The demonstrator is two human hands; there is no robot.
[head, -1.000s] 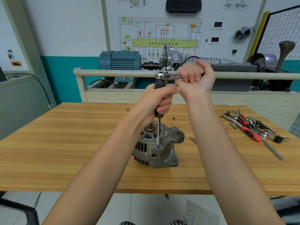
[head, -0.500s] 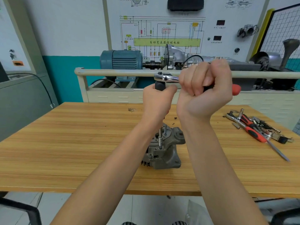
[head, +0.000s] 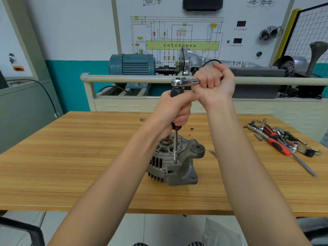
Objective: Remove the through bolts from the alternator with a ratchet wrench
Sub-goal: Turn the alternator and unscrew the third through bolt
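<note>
So the wooden workbench (head: 71, 157) takes up most of the space, and the alternator (head: 174, 162) is parked about mid-table, stood on end with the pulley shaft pointing up. Makes sense, since that puts the bolt heads on top where a socket can drop straight down onto them.

Both arms reach in over the near edge. The left hand (head: 174, 110) is wrapped around the black grip of the extension bar (head: 175, 139), fingers curled tight round it, and I'd guess that's just to keep the long bar plumb so the socket (head: 175, 155) doesn't rock off the bolt. The right hand (head: 213, 82) is fisted around the ratchet wrench (head: 184, 82) handle, which lies level on top of the bar, so one hand steadies and the other swings. Nobody's holding the alternator itself; its own weight and the downward push seem to be doing that job.

Off to the right there's a pile of spare tools (head: 280, 141), red-handled stuff and sockets, well clear of the work.

What you can't really see: the bolt head is buried under the socket, so no telling how far out it's backed. The ratchet's handle vanishes inside the fist. The left forearm covers part of the alternator's top, so I can't count how many other through bolts are in or out.
</note>
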